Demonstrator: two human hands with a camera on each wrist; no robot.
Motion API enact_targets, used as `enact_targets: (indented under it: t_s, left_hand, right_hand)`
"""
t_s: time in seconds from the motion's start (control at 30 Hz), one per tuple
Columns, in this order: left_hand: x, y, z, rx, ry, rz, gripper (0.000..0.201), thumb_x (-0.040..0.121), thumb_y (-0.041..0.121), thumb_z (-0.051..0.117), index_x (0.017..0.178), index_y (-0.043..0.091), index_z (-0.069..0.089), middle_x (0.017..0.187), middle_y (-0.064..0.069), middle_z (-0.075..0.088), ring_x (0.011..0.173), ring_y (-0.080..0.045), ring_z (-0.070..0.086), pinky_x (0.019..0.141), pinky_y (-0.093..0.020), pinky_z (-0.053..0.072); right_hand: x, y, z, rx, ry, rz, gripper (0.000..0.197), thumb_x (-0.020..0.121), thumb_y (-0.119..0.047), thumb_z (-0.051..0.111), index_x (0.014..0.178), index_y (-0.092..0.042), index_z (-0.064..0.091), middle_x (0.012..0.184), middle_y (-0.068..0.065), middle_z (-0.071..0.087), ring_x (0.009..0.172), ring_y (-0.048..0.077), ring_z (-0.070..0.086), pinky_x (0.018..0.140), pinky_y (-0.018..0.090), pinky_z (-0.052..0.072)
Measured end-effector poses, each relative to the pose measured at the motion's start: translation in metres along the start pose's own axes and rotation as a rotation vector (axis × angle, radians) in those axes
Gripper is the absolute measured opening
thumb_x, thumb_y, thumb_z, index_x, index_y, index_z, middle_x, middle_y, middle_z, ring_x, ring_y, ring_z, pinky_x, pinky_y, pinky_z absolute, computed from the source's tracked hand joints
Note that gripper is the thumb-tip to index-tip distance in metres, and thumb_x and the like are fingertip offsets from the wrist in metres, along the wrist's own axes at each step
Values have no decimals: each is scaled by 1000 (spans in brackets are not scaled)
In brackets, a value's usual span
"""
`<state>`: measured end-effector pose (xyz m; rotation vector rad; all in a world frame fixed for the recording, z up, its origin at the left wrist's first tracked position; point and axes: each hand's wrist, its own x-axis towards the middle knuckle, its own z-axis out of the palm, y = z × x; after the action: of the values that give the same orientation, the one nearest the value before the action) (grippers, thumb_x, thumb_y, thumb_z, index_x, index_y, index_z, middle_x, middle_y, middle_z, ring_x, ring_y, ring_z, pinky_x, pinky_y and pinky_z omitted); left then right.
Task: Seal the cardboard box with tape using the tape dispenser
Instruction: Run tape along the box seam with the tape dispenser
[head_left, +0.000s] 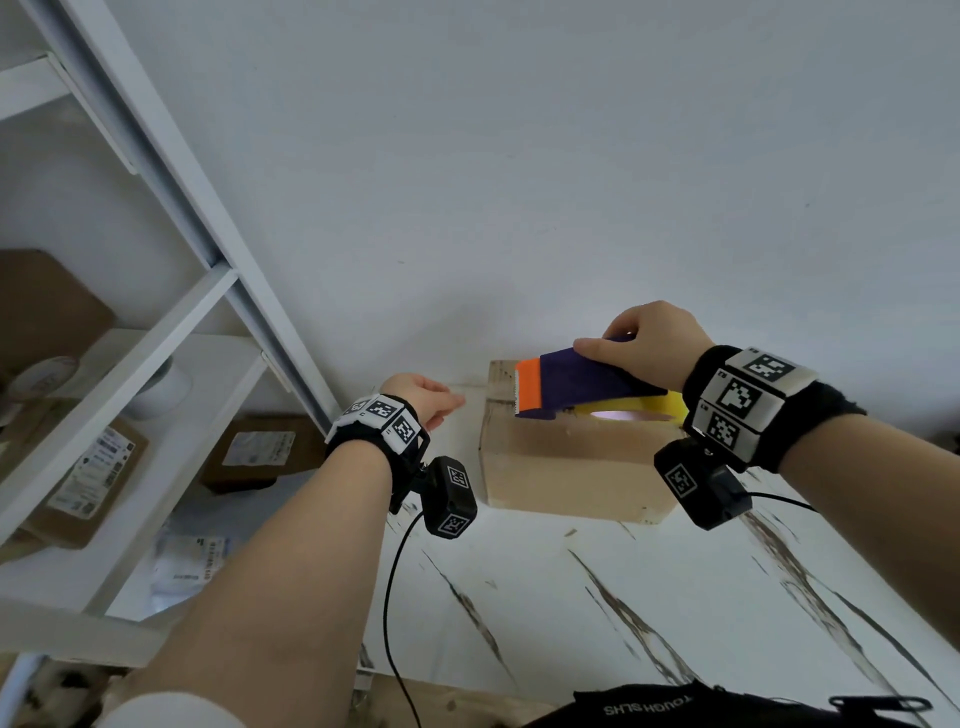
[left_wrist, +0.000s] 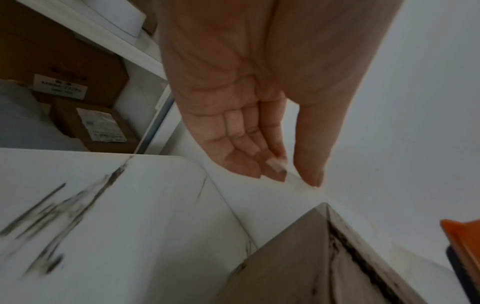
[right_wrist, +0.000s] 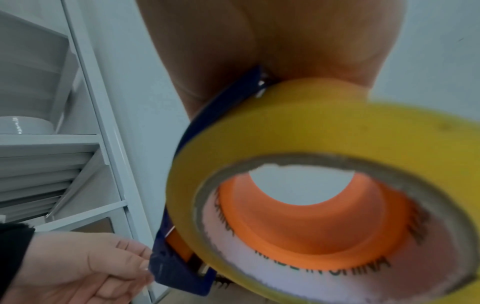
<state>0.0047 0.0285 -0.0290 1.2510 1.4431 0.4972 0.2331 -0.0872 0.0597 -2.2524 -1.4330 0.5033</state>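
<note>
A brown cardboard box (head_left: 566, 467) stands on the white marbled table (head_left: 623, 597) against the wall; its corner (left_wrist: 298, 267) shows in the left wrist view. My right hand (head_left: 649, 338) grips a blue tape dispenser (head_left: 582, 384) just above the box top, orange blade end pointing left. The yellow tape roll (right_wrist: 259, 133) fills the right wrist view. My left hand (head_left: 431, 400) hovers left of the box, by the dispenser's front. Its thumb and fingertips (left_wrist: 275, 164) pinch what looks like a small clear end of tape.
A white metal shelf rack (head_left: 171, 364) stands at the left with labelled cardboard parcels (head_left: 88, 483) and tape rolls (head_left: 156, 389). The plain wall is right behind the box. A black cable (head_left: 387, 597) hangs from my left wrist.
</note>
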Motion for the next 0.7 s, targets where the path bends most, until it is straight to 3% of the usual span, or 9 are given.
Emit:
enact_targets:
  t_s: [0.1,0.23,0.37,0.5,0.7]
  left_hand:
    - [1,-4,0,47,-2,-19,17,76,12,75,75,14,59,73,-6,62,74,-18,60,85,-32,54]
    - [3,-9,0,68,-1,-13,16,77,12,75,74,15,59,75,-6,63,80,-22,62,89,-36,55]
    - [5,-10,-2,83,-15,-10,16,78,12,73,74,16,58,77,-7,64,85,-23,63,90,-37,54]
    - [7,-11,-1,55,-9,11,13,79,11,71,75,13,59,76,-6,63,84,-22,62,89,-35,54]
    - [11,-6,-2,2,70,73,19,80,22,72,70,15,58,67,-2,60,67,-13,58,84,-31,54]
  right_hand:
    - [-1,-4,7,32,120,3,33,79,-52,63,81,-19,62,88,-3,59,88,20,55,86,39,48]
    - [-1,-8,17,59,186,-8,30,85,-45,57,90,-16,60,88,-1,60,90,23,58,94,43,44]
    - [0,-6,23,74,176,5,33,88,-46,52,94,-15,60,92,2,64,93,25,59,93,41,45]
    - [2,1,25,143,141,52,39,80,-49,62,89,-12,59,87,3,61,84,24,56,78,37,47]
    - [2,3,15,201,140,44,27,80,-39,64,75,-13,60,67,-2,54,71,21,52,58,28,38]
